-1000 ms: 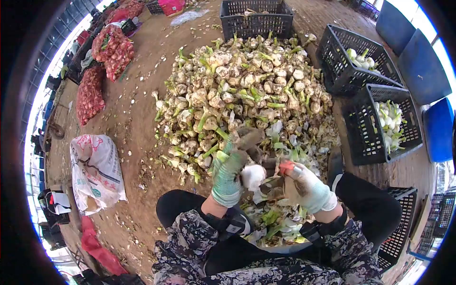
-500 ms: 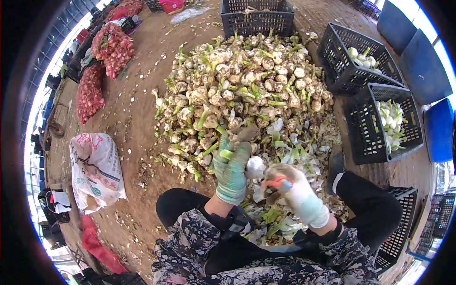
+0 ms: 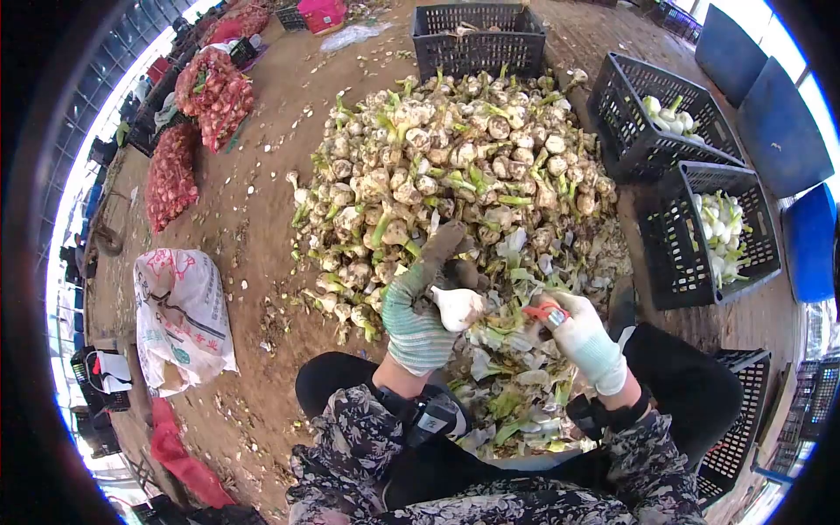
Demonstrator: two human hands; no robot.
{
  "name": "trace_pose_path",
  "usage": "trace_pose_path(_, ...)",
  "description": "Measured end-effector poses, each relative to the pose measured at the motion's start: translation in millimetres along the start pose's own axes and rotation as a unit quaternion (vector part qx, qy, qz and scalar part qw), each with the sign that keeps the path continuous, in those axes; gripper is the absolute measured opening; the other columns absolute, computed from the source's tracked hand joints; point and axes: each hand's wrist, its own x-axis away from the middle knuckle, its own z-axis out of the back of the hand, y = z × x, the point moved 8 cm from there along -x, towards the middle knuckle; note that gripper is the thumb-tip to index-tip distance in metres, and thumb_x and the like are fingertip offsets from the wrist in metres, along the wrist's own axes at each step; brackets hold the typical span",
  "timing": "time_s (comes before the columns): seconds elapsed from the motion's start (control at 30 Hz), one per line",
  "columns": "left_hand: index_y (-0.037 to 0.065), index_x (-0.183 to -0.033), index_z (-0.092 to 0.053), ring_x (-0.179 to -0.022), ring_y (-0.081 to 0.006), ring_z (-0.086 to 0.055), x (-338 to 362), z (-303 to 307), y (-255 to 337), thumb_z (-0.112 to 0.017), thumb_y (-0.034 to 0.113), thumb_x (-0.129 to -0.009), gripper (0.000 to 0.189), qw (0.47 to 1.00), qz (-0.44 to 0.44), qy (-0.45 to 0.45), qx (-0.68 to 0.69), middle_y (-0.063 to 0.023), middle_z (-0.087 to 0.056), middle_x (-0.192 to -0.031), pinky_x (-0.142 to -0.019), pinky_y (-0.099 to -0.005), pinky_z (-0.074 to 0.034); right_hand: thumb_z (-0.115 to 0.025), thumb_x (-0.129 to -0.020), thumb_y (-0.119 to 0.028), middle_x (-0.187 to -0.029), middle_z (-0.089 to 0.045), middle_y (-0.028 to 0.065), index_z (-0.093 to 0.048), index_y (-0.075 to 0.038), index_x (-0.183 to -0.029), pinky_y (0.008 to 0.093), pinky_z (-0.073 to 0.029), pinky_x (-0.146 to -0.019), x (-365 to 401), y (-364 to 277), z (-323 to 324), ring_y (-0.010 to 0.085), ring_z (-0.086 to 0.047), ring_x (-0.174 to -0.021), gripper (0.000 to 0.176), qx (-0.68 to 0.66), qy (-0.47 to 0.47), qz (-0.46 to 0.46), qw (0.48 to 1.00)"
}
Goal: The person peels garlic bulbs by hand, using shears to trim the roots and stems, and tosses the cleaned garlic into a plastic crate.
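My left hand (image 3: 418, 319), in a green-and-white striped glove with dirty fingertips, is closed around a white garlic bulb (image 3: 459, 309). The bulb's clean rounded side points toward my right hand (image 3: 584, 339). That hand wears a pale glove and grips a small red tool (image 3: 546, 311); its working end is too small to make out. A gap separates the tool from the bulb. Beyond both hands rises a big pile of soil-stained garlic bulbs (image 3: 437, 175) with green stem stubs. Peeled skins and leaf scraps (image 3: 516, 398) lie below the hands, between my legs.
Black crates (image 3: 477, 44) stand behind the pile and at the right, where one crate (image 3: 713, 236) holds trimmed white bulbs. A white woven sack (image 3: 182, 319) lies at the left on the dirt floor. Red mesh bags (image 3: 213, 96) sit farther back.
My right hand has moved right, away from the bulb, taking the red tool with it. My left hand has turned, and the bulb now shows more fully.
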Motion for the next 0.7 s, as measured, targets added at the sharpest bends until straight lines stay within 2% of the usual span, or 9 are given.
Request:
trace_pose_path(0.03,0.0,-0.121,-0.048,-0.077,-0.0205,-0.054,1,-5,-1,-0.047,0.027,-0.078,0.051,1.0,-0.006,-0.028,-0.007,-0.0136,-0.056,-0.108,-0.071,-0.0345,-0.048,-0.052,-0.083,-0.019,-0.093,-0.062,0.011,-0.05,0.005,-0.11,0.026,-0.045,-0.075,6,-11,-13,0.0164,-0.059,-0.077,0.037,-0.153,-0.04,-0.026,0.987)
trace_pose_path(0.3,-0.001,-0.12,-0.048,-0.098,-0.0223,-0.053,6,-9,-2,-0.044,0.026,-0.079,0.049,0.993,-0.044,0.02,-0.111,-0.013,-0.055,-0.111,-0.087,-0.0335,-0.042,-0.057,-0.084,-0.018,-0.101,-0.056,0.0089,-0.045,0.0,-0.112,0.0267,-0.044,-0.08,-1,-49,-56,0.0177,-0.056,-0.093,0.035,-0.21,-0.057,0.116,0.969)
trace_pose_path(0.37,0.0,-0.121,-0.048,-0.105,-0.0229,-0.05,5,-6,1,-0.044,0.027,-0.078,0.05,0.992,-0.044,0.051,-0.11,-0.0121,-0.055,-0.112,-0.091,-0.0318,-0.039,-0.059,-0.081,-0.009,-0.104,-0.055,0.0094,-0.045,-0.004,-0.113,0.0308,-0.045,-0.08,2,-28,-82,0.0205,-0.055,-0.093,0.036,-0.566,-0.162,-0.056,0.806)
trace_pose_path(0.4,0.001,-0.122,-0.047,-0.102,-0.0203,-0.051,3,-3,3,-0.045,0.029,-0.077,0.053,0.985,-0.059,0.013,-0.164,-0.0108,-0.054,-0.113,-0.087,-0.0303,-0.04,-0.063,-0.079,-0.013,-0.108,-0.052,0.0108,-0.045,-0.007,-0.114,0.0381,-0.046,-0.079,-5,-14,-74,0.0233,-0.055,-0.094,0.039,-0.285,-0.126,0.068,0.948)
trace_pose_path(0.43,0.001,-0.122,-0.047,-0.102,-0.0203,-0.051,4,-1,5,-0.045,0.029,-0.077,0.053,0.984,-0.059,0.015,-0.165,-0.0108,-0.054,-0.113,-0.087,-0.0303,-0.04,-0.063,-0.079,-0.013,-0.108,-0.052,0.0108,-0.045,-0.007,-0.114,0.0381,-0.046,-0.079,-1,-19,-71,0.0233,-0.055,-0.094,0.039,-0.285,-0.128,0.066,0.948)
trace_pose_path(0.53,0.0,-0.121,-0.047,-0.095,-0.0158,-0.052,1,-4,7,-0.049,0.027,-0.075,0.053,0.978,-0.027,-0.033,-0.203,-0.0101,-0.054,-0.115,-0.08,-0.0272,-0.041,-0.06,-0.08,-0.013,-0.108,-0.052,0.0124,-0.044,-0.006,-0.116,0.0358,-0.045,-0.08,21,-32,-81,0.0247,-0.055,-0.094,0.04,-0.602,-0.251,-0.061,0.755)
trace_pose_path(0.57,0.0,-0.121,-0.047,-0.095,-0.0158,-0.052,2,-4,5,-0.049,0.027,-0.075,0.053,0.979,-0.026,-0.03,-0.201,-0.0101,-0.054,-0.115,-0.08,-0.0272,-0.041,-0.06,-0.08,-0.013,-0.108,-0.052,0.0124,-0.044,-0.006,-0.116,0.0358,-0.045,-0.08,20,-25,-82,0.0247,-0.055,-0.094,0.04,-0.602,-0.25,-0.065,0.756)
trace_pose_path(0.63,-0.002,-0.118,-0.049,-0.094,-0.0162,-0.053,4,-23,4,-0.049,0.022,-0.074,0.05,0.937,-0.067,-0.076,-0.334,-0.0112,-0.053,-0.118,-0.081,-0.0275,-0.041,-0.055,-0.083,-0.017,-0.108,-0.053,0.0107,-0.044,-0.004,-0.116,0.0319,-0.045,-0.078,6,-14,-68,0.022,-0.055,-0.094,0.037,-0.315,-0.166,0.061,0.932)
trace_pose_path(0.7,-0.003,-0.115,-0.052,-0.094,-0.0155,-0.053,7,-23,3,-0.048,0.02,-0.074,0.047,0.941,-0.062,-0.057,-0.327,-0.0119,-0.053,-0.119,-0.081,-0.0271,-0.041,-0.053,-0.085,-0.025,-0.109,-0.053,0.0102,-0.041,0.001,-0.118,0.0305,-0.046,-0.077,15,-40,-65,0.0198,-0.054,-0.096,0.044,-0.284,-0.133,-0.043,0.949)
